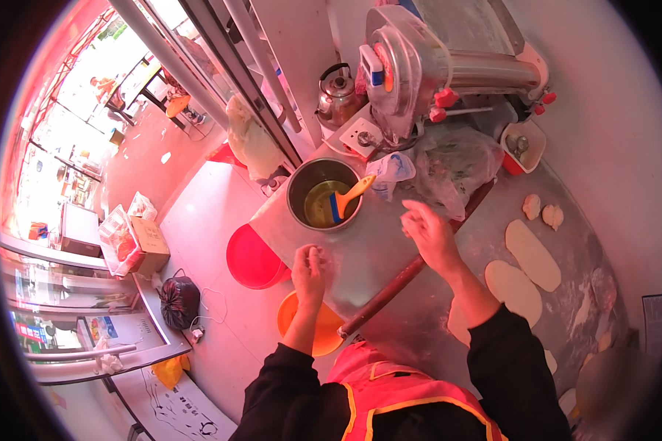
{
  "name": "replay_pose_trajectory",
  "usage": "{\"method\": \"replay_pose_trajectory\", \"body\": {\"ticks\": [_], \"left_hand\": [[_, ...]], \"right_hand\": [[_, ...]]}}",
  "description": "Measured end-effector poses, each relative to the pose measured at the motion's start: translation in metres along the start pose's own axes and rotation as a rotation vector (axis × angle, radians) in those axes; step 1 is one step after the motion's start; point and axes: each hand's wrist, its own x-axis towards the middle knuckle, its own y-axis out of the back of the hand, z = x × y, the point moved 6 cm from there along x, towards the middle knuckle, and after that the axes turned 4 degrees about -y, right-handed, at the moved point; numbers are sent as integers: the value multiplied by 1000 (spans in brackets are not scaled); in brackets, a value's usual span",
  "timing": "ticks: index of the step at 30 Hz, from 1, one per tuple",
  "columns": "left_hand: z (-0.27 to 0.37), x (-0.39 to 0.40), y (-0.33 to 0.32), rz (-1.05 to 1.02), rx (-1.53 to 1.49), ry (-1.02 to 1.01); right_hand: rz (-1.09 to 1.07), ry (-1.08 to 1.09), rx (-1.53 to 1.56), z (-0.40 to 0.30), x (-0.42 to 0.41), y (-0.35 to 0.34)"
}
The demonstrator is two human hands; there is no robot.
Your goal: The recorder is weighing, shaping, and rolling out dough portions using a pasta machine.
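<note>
My left hand is over the table's left edge, fingers curled, no object visible in it; the inside of its grip is hidden. Above the metal table, my right hand is empty, its fingers apart, near a clear plastic bag. Ahead of both hands stands a steel pot of yellowish liquid, apparently oil. A brush with an orange handle and blue ferrule leans inside it. Between my forearms, a long dark-red wooden rolling pin lies diagonally and runs on under the right hand.
A dough-rolling machine, kettle and power strip stand at the back. Flattened dough pieces and small dough lumps lie right. Red and orange plastic containers stand below the left edge.
</note>
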Motion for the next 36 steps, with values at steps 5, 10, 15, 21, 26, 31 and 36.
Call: {"method": "replay_pose_trajectory", "body": {"ticks": [5,10,15,21,26,31,36], "left_hand": [[30,35,13,184,-166,-10],[21,70,19,42,-119,75],[12,82,11,-164,-184,267],[14,90,4,-143,-217,102],[86,49,1,-222,54,-62],[117,0,-42,-443,150,-106],[131,-58,-112,-642,173,-204]], "right_hand": [[-23,-176,172,1,59,-47],[139,27,33,-11,79,-83],[132,30,-277,-22,72,-103],[95,207,-405,-24,49,-124],[189,339,-297,-41,-1,-85],[241,352,-362,-39,-51,-39],[323,273,-414,-39,-109,47]]}}
